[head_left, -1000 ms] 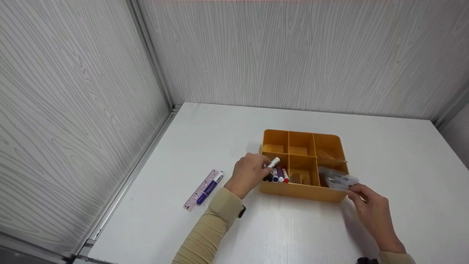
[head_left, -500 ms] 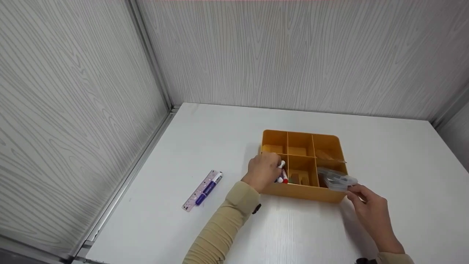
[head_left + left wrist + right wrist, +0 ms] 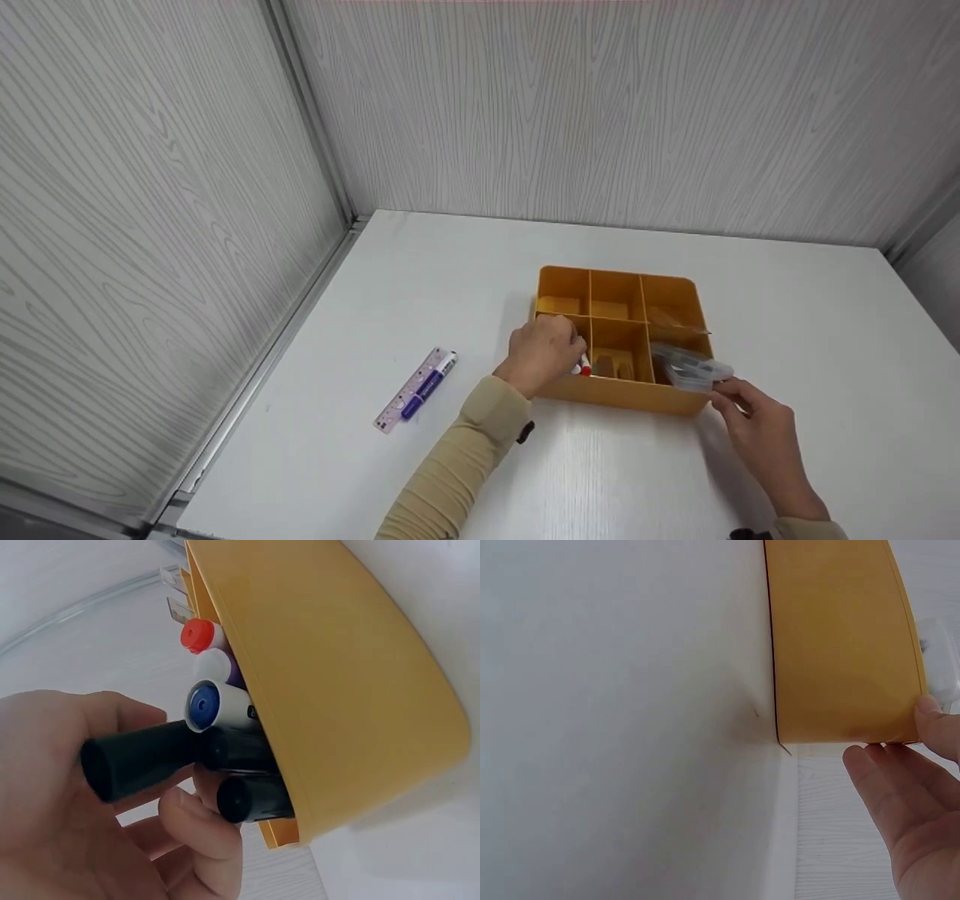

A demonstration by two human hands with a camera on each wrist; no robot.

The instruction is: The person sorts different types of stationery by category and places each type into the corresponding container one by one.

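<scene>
A yellow compartment box (image 3: 622, 394) stands on the table. Over its front left compartment, my left hand (image 3: 541, 352) holds a marker (image 3: 139, 759) by its black-capped end, seen in the left wrist view. Just beside it, other markers lean on the box rim: two black caps (image 3: 251, 797), a white one with a blue end (image 3: 217, 705), a purple one with a white end (image 3: 215, 666) and a red-ended one (image 3: 201, 635). At the front right corner my right hand (image 3: 761, 427) grips the box, thumb on the front wall and fingers along the side.
A clear plastic case (image 3: 694, 370) sticks out of the front right compartment. Brownish pieces (image 3: 611, 366) lie in the front middle one. Left of the box, a pink ruler (image 3: 401, 401) and a purple marker (image 3: 427, 390) lie side by side. Panels (image 3: 562, 112) bound the table.
My left hand has moved right with the marker and lowered over the front left compartment, covering most of the markers there in the head view. The right hand keeps its grip on the corner.
</scene>
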